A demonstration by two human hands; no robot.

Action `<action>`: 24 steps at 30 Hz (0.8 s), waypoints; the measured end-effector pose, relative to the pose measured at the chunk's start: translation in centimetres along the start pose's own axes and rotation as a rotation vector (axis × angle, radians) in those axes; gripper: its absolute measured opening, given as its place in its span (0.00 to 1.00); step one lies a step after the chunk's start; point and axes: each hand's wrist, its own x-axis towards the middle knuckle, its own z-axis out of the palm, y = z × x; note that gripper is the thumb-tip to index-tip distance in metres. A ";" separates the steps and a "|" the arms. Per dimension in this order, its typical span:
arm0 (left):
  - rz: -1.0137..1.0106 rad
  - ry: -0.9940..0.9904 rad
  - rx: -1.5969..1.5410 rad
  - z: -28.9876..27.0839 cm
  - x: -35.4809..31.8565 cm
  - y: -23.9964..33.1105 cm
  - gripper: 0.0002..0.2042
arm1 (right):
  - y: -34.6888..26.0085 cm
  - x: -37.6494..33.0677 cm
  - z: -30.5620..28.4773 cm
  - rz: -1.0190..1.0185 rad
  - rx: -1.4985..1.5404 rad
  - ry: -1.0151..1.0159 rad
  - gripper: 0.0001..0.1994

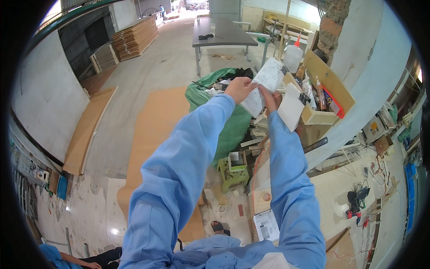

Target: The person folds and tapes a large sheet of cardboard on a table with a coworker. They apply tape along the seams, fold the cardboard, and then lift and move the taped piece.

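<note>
Both of my hands are on a white sheet of paper (270,74) covered in handwriting, which reaches down to a lower flap between my arms. The fingers of my left hand (239,89) pinch its left edge. My right hand (270,99) grips it from the right, thumb on top and fingers partly hidden behind. Just right of that hand, a blank white pad (290,107) hangs by a black binder clip (304,98) on a wooden wall box (320,117). Tubes, a brown-bodied bottle (321,95) and a red package (333,104) stand in the box.
A white bottle with red nozzle (293,56) stands behind the paper. Beneath my hands are a green sack (233,139) of scraps and a green stool (234,175). A clipboard (267,225) lies near my body. A dark table (228,38) stands ahead; another person (58,255) is at lower left.
</note>
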 end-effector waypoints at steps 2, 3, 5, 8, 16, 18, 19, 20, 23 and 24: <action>-0.056 -0.029 0.034 1.0 0.7 -0.7 0.14 | -0.4 0.1 -0.2 0.001 -0.063 -0.002 0.14; -0.071 -0.039 0.023 1.1 1.0 -0.9 0.13 | -0.7 0.2 -0.3 0.023 -0.018 -0.023 0.15; -0.054 -0.030 0.093 1.0 1.2 -0.8 0.11 | -1.2 0.6 -0.4 0.025 -0.003 -0.066 0.15; 0.011 0.004 0.276 0.5 1.4 -0.1 0.08 | -1.9 1.5 -0.5 -0.033 -0.006 -0.160 0.14; -0.088 -0.128 -0.196 1.1 2.3 -1.3 0.07 | -3.7 2.9 -1.0 0.008 -0.176 -0.225 0.13; -0.080 -0.089 -0.255 1.6 2.2 -1.6 0.08 | -3.5 2.7 -1.0 -0.030 -0.213 -0.181 0.14; -0.129 -0.077 -0.279 1.9 2.0 -1.5 0.08 | -3.1 2.6 -0.9 -0.027 -0.205 -0.151 0.14; -0.060 -0.019 -0.141 2.1 1.8 -1.3 0.08 | -2.6 2.6 -0.8 -0.042 -0.187 -0.104 0.14; 0.090 0.152 0.167 3.2 0.7 -0.1 0.09 | -1.2 3.2 -0.6 -0.124 -0.172 0.054 0.13; 0.158 0.204 0.202 3.7 0.3 0.4 0.09 | -0.8 3.5 -0.5 -0.103 -0.195 0.110 0.13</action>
